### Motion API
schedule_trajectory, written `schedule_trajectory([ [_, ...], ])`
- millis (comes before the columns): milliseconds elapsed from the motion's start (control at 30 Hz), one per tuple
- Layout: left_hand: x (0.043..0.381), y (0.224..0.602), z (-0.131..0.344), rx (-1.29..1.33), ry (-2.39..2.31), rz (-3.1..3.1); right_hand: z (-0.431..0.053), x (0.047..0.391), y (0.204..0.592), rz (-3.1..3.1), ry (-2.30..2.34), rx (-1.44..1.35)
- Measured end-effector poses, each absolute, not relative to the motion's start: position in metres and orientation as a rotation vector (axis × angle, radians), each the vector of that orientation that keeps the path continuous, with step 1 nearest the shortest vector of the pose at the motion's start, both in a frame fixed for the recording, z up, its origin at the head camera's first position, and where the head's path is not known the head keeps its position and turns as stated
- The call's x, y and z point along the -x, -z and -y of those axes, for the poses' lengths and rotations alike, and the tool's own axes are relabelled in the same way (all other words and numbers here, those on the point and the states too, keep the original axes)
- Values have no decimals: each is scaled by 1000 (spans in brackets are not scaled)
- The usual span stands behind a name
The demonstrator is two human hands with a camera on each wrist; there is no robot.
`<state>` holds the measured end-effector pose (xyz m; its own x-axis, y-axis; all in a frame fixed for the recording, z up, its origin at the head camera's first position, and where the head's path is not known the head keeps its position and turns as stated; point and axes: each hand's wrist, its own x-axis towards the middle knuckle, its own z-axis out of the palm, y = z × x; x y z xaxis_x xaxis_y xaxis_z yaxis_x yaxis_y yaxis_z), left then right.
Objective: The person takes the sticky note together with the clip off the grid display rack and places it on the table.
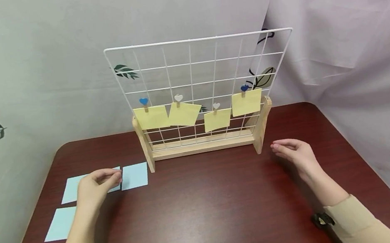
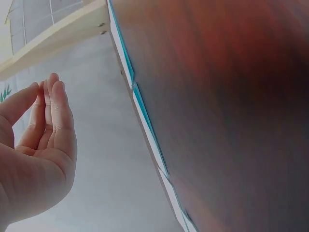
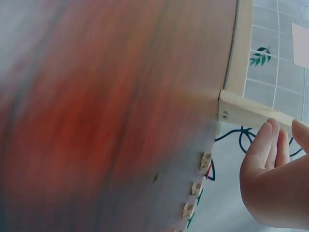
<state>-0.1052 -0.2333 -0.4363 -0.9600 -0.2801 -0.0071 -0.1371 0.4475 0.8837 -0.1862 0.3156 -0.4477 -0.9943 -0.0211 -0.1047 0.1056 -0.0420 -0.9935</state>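
While the left hand [image 1: 93, 189], loosely curved around nothing visible, hid part of the pale blue paper squares [image 1: 134, 176] lying leftward, the right hand [image 1: 296, 156], similarly relaxed and seemingly empty, hung near the pale wooden stand [image 1: 203, 148]; small wooden clips [image 3: 205, 161] looked indistinct. Glossy red-brown tabletop [image 1: 211, 203] stretched between both hands, pale leaf-printed cloth [image 1: 37, 56] beyond its far edge.

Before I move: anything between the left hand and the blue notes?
Nothing visible. The left hand hangs above the table by the blue notes; the left wrist view shows an open gap between. The rack stands to the right, out of that path.
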Motion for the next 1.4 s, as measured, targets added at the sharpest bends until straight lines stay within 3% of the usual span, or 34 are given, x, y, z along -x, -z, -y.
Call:
schedule_trajectory([
  [700,125,425,207,-298,1637,2497,-283,193,444,-2108,2133,-122],
  [1400,139,404,181,-187,1846,2361,-229,208,432,-2056,2176,57],
])
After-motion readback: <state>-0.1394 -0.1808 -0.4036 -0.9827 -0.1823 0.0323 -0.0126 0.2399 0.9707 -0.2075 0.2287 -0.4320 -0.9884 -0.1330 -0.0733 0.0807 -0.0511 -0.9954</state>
